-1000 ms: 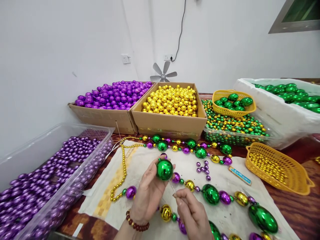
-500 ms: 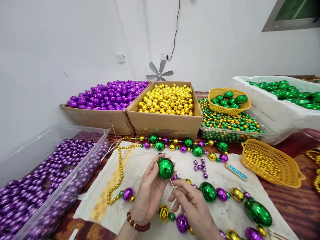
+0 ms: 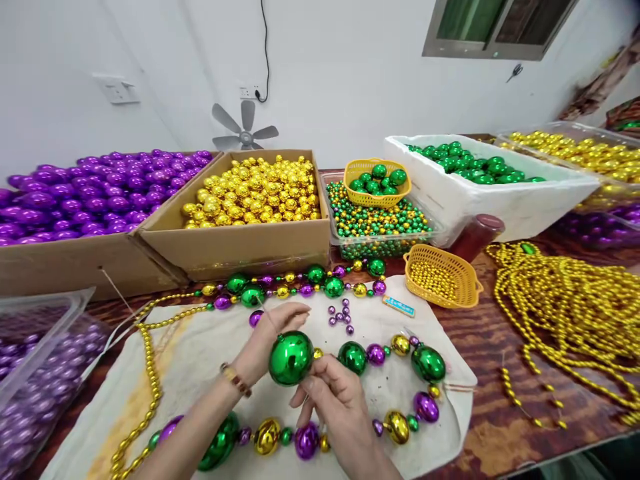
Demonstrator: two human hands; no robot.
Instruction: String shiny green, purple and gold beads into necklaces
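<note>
My right hand (image 3: 336, 393) is closed, its thumb and fingertips pinching the lower right side of a large shiny green bead (image 3: 291, 358). Just behind and left of that bead is my left hand (image 3: 267, 333), fingers stretched out to the right and partly hidden by the bead. A thin needle or thread shows above my left hand. Under both hands, a strand of purple, gold and green beads (image 3: 307, 440) curves over the white cloth (image 3: 380, 420). Several small loose purple beads (image 3: 340, 317) lie beyond my hands.
Cardboard boxes of purple beads (image 3: 95, 193) and gold beads (image 3: 255, 190) stand behind. To the right are a yellow basket (image 3: 467, 283), a red-lidded jar (image 3: 477, 233), a white foam box (image 3: 530, 200) and piled gold bead strings (image 3: 575, 313). A blue-labelled packet (image 3: 399, 306) lies on the cloth.
The camera view has turned right. My left hand has come away from cradling the green bead and reaches out behind it. My right hand has moved from below the bead onto its side.
</note>
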